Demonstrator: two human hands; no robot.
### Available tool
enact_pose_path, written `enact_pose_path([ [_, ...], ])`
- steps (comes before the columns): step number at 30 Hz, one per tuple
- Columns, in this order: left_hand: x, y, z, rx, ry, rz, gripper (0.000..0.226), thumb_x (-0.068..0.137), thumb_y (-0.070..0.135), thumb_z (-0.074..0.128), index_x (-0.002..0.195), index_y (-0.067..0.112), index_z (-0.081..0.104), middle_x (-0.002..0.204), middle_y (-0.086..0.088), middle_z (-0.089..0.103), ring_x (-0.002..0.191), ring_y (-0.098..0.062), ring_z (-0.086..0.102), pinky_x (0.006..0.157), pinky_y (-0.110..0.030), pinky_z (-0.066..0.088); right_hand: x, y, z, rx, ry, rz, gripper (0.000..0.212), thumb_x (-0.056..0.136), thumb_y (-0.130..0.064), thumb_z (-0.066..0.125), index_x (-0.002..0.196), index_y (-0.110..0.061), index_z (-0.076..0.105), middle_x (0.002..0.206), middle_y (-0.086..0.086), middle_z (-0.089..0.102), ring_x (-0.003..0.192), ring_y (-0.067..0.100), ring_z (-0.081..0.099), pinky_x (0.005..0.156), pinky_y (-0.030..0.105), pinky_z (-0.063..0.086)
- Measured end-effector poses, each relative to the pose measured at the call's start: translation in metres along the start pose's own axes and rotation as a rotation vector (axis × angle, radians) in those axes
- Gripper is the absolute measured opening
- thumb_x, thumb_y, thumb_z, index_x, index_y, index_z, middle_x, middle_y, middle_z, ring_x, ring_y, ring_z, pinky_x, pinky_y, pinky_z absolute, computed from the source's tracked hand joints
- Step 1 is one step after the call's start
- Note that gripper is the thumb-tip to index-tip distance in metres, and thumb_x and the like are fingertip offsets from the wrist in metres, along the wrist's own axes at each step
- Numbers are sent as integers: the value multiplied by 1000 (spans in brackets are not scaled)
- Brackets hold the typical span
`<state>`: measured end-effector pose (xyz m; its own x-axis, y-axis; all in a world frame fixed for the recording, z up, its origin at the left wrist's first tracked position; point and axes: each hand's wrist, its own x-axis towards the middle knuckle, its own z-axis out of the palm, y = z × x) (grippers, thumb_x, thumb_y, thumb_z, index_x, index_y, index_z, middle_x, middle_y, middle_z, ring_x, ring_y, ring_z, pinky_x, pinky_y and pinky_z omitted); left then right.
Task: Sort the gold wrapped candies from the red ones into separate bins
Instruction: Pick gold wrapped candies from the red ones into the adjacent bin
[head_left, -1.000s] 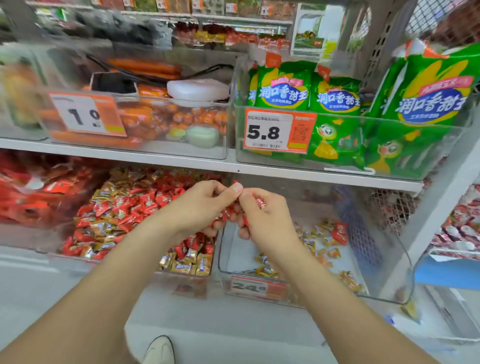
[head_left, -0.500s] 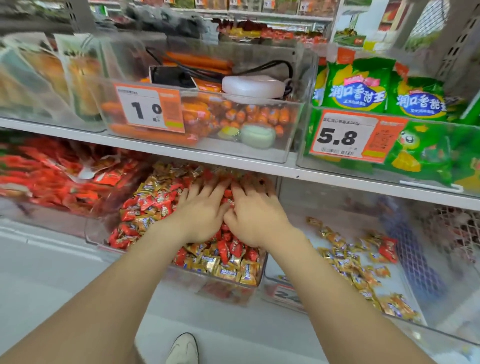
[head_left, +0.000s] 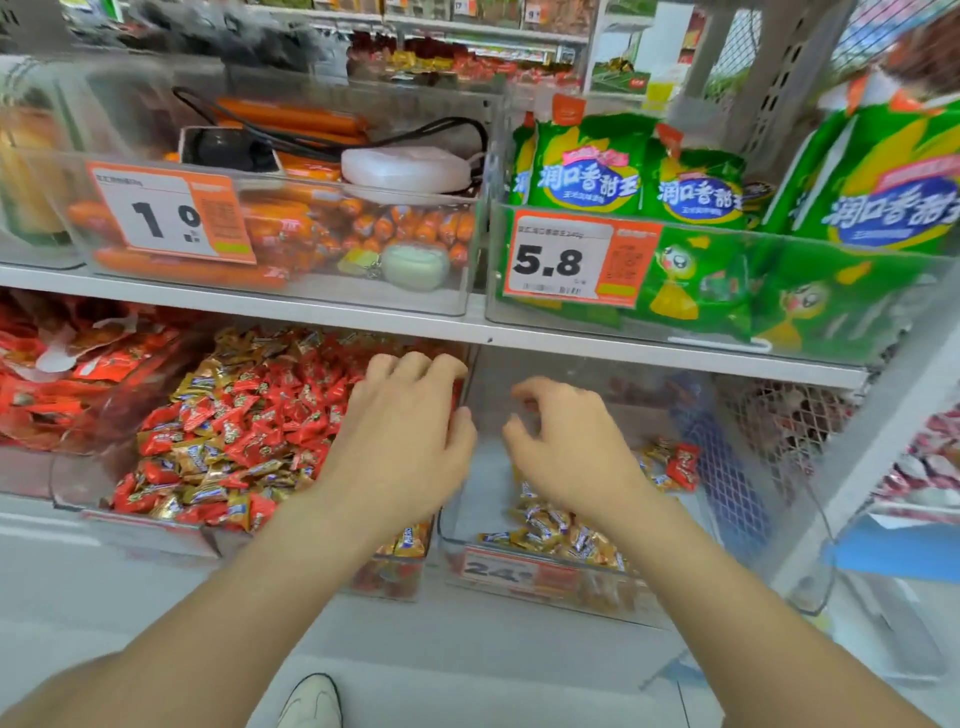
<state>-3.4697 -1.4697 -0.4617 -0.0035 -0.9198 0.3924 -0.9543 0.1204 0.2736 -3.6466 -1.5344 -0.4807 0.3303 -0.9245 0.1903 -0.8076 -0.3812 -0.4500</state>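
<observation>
A clear left bin (head_left: 130, 530) on the lower shelf holds a heap of red candies (head_left: 270, 410) mixed with gold candies (head_left: 208, 467). The clear right bin (head_left: 571, 590) beside it holds mostly gold candies (head_left: 561, 530) and a red candy (head_left: 683, 465) near its right wall. My left hand (head_left: 405, 436) lies palm down on the heap at the left bin's right end, fingers stretched forward; what is under it is hidden. My right hand (head_left: 566, 447) hovers over the right bin with fingers spread and loosely curled, nothing visible in them.
The upper shelf edge (head_left: 571, 343) runs just above my fingers. On it stand a bin of orange sausages (head_left: 291, 228) and a bin of green snack bags (head_left: 701, 270). Red packets (head_left: 67, 374) fill the bin at far left. A mesh panel (head_left: 769, 431) closes the right side.
Half a second ago both hands pressed side by side into the left bin. My right hand has since moved right over the right bin; my left hand stays on the mixed heap.
</observation>
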Motion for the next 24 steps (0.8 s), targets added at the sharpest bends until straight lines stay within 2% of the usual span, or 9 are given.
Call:
enact_pose_path([
  [2,-5,29,14,-8,44,179,31,95,38,45,116,26,62,105,3,57,102,-25,46,89,-45,47,0,39,-8,-107,-118,152,28,90,-37,53,99,-16,68,100,14,71,103,39,66,78,39,52],
  [4,-6,51,34,3,-37,302,23,95,37,46,103,26,64,95,5,56,97,-23,47,85,-43,48,0,81,-15,-217,-239,289,22,90,-31,56,83,-11,54,89,18,63,94,41,66,68,35,43],
  [7,5,70,65,5,-278,270,21,97,37,47,98,25,65,95,3,61,101,-23,54,86,-41,51,0,132,-30,-288,-241,419,16,94,-13,62,86,-6,49,79,12,51,83,37,62,59,34,39],
  [10,24,78,92,-19,-549,199,24,98,35,55,116,22,64,115,-5,64,117,-28,57,96,-36,47,5,161,-35,-338,-182,454,10,98,-8,64,106,-3,60,103,21,64,92,40,67,69,38,50],
  [14,40,76,118,65,-913,80,70,96,49,61,156,28,31,148,-9,35,135,-40,39,110,-48,42,14,179,-19,-419,-283,378,23,102,-1,53,124,3,60,126,22,66,116,38,66,80,40,52],
  [16,44,74,126,169,-986,76,94,89,58,69,162,30,17,153,-8,29,136,-41,37,110,-50,43,18,186,-13,-408,-309,378,24,104,-2,52,126,3,59,126,23,65,115,40,66,76,39,48],
  [18,49,73,129,222,-1014,70,106,81,65,74,163,30,16,153,-7,28,134,-39,40,108,-50,46,18,187,-9,-399,-308,373,23,103,-2,53,125,2,59,126,24,63,113,41,65,75,39,48],
  [21,54,76,131,195,-1030,1,104,76,61,83,155,23,26,144,-8,29,112,-34,60,90,-44,58,19,187,-9,-352,-304,372,25,102,-8,60,125,0,57,125,21,62,110,40,65,80,40,51],
  [24,53,81,132,126,-1045,-61,93,81,44,88,149,14,32,150,-15,21,89,-32,76,54,-29,56,18,182,-12,-304,-403,332,20,96,-14,71,109,-3,61,98,14,59,86,28,58,69,34,47],
])
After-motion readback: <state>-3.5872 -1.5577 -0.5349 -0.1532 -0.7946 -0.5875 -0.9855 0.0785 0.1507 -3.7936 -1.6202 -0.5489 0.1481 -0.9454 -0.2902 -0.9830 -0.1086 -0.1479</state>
